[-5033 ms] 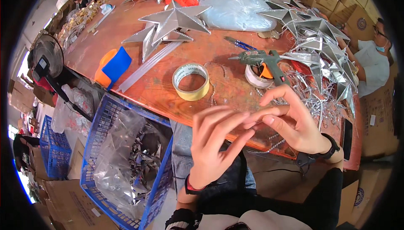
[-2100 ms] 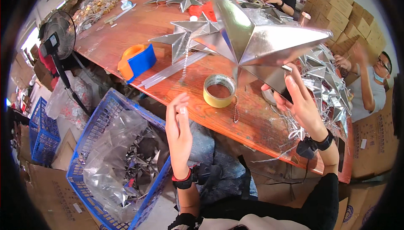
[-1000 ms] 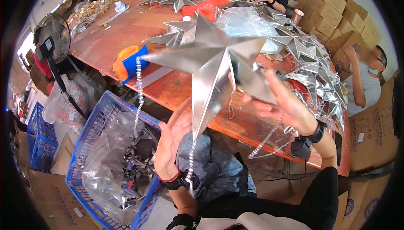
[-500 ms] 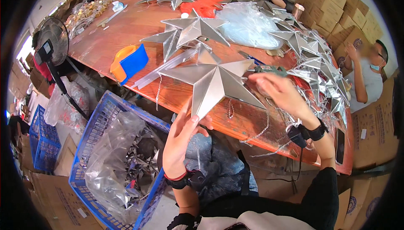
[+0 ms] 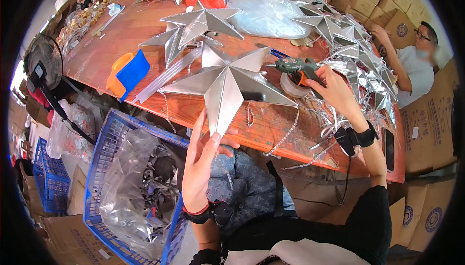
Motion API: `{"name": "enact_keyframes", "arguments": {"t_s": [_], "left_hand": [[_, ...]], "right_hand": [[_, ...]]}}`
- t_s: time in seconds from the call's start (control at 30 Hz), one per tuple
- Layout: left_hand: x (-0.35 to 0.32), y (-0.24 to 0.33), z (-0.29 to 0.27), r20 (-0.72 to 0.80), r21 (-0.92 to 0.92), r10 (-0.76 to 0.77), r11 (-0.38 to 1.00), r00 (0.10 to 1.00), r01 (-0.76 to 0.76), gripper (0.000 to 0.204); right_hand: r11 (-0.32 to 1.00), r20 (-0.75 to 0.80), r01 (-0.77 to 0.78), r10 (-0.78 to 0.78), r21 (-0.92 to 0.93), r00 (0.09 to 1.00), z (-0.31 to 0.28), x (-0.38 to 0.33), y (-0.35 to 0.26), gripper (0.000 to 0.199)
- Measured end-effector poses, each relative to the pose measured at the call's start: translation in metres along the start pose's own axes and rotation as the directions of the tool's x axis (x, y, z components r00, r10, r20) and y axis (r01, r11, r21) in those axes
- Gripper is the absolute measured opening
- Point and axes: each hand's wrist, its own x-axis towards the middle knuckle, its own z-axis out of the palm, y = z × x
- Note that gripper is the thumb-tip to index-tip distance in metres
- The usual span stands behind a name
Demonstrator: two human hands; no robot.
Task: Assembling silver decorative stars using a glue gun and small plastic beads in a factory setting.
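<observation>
My left hand (image 5: 199,161) grips the lower point of a large silver star (image 5: 226,83), thumb in front and fingers behind. Silver bead trim dangles from the star's side points. To its right, my right hand (image 5: 336,90) is wrapped round the handle of a dark green glue gun (image 5: 295,65) with an orange trigger. The gun's nozzle points left, close to the star's upper right arm but apart from it. Under the gun lies a roll of tape (image 5: 293,88), partly hidden.
More silver stars (image 5: 201,23) lie behind and in a pile (image 5: 358,56) at the right. A blue and orange holder (image 5: 130,75) sits at the left on the red table (image 5: 92,64). Below stands a blue crate (image 5: 92,187) of silver pieces. A co-worker (image 5: 414,66) is at the right.
My right hand has gone from beside the star to holding the glue gun, now raised off the table. The view has shifted slightly, while my left hand keeps the star.
</observation>
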Motion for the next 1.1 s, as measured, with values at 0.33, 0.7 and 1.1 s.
{"name": "enact_keyframes", "arguments": {"t_s": [0.33,0.7,1.1], "left_hand": [[-0.022,-0.015,0.003,0.045,0.097,-0.059,0.994,0.997,0.054,0.041],[-0.039,-0.008,0.016,-0.160,0.217,-0.017,0.975,0.987,0.052,0.038],[-0.047,-0.027,0.032,-0.054,0.172,-0.010,0.985,0.998,0.019,0.031]], "right_hand": [[0.801,0.039,-0.208,0.226,0.562,0.973,-0.036,0.006,-0.006,0.038],[0.657,0.118,-0.126,0.057,0.743,0.991,-0.050,-0.063,-0.085,0.024],[0.803,0.335,0.306,-0.514,0.512,0.790,-0.031,-0.080,-0.066,0.030]]}}
